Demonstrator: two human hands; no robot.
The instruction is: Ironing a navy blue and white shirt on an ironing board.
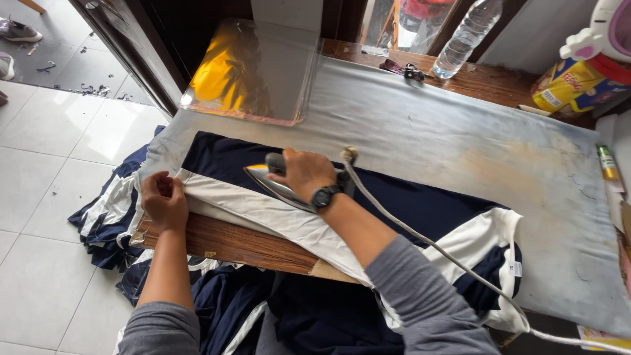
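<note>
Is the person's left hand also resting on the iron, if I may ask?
No, the left hand grips the white edge of the navy garment, while only the right hand holds the iron.

You've got a wooden table w/ a stained grey-white cloth spread over most of the top; bare wood shows along the near edge & the far right strip. On the cloth: navy & white garment laid flat, its left end hanging off the edge, iron sitting on it. Clear plastic bags w/ yellow inside lie at the far left corner. On the bare wood at back: clear water bottle, small dark clip-like item, yellow packet. Floor is white tile, w/ more navy/white garments piled beside the table.
</note>
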